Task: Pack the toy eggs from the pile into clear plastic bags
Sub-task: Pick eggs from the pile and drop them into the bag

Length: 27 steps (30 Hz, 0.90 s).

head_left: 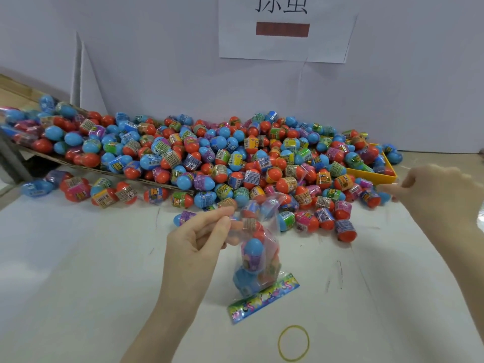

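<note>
A white paper-covered table (78, 258) with faint pen marks carries a broad pile of red and blue plastic toy eggs (222, 163) along its far side, against the wall. At the pile's right end sits a yellow plastic tray (377, 175), at its left end a slanted brown cardboard sheet (86, 167), both under eggs. Nearer than the pile stands a clear plastic bag (258, 260) of eggs with a colourful printed strip, and nearer still a yellow rubber band (293, 343).

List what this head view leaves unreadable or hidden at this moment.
- Egg count in the clear bag: head view, eggs overlap behind glare.
- Right hand: motion-blurred fingertips, so any grip is unclear.
- Wall sign: top edge crops its characters.
- Yellow tray: mostly buried under the egg pile.
- Egg labels: too small to read.
</note>
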Each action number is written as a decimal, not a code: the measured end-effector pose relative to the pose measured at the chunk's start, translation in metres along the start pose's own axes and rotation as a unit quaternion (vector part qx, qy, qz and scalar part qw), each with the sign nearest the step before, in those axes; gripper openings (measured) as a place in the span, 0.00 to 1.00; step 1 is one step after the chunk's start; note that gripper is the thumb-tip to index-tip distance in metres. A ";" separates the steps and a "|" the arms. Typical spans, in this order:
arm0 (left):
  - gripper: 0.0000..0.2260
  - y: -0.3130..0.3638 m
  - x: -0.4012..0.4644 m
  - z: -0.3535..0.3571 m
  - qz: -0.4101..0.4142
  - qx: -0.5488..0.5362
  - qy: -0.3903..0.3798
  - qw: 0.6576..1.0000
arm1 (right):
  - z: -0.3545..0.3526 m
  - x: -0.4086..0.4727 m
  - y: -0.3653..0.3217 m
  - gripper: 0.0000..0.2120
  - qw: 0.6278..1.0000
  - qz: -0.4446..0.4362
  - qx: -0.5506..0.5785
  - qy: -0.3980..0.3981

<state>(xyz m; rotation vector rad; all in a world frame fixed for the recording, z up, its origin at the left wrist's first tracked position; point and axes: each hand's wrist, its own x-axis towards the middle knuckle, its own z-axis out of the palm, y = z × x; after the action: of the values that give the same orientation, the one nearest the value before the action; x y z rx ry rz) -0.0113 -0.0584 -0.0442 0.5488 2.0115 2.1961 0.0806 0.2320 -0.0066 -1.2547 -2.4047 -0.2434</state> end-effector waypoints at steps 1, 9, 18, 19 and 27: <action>0.13 0.000 0.000 0.000 0.003 0.002 -0.004 1.000 | -0.003 -0.001 -0.002 0.25 1.000 -0.012 -0.014 -0.004; 0.13 0.001 -0.002 0.002 0.024 0.018 -0.021 0.999 | -0.009 -0.025 -0.050 0.19 0.948 -0.208 0.224 -0.092; 0.14 -0.001 -0.001 -0.001 0.032 0.022 -0.019 0.999 | -0.012 0.010 -0.020 0.24 0.990 -0.108 -0.065 -0.060; 0.14 -0.002 -0.001 -0.001 0.032 0.024 -0.019 0.999 | -0.018 0.013 -0.016 0.20 0.993 -0.087 -0.060 -0.053; 0.13 -0.004 0.001 0.000 0.029 0.003 -0.028 0.999 | -0.032 -0.036 -0.055 0.24 0.763 -0.105 0.614 -0.173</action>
<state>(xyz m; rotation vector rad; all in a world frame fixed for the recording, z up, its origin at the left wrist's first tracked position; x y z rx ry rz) -0.0125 -0.0574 -0.0476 0.6699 1.9994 2.1802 0.0632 0.1631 0.0086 -0.3766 -2.1381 1.3972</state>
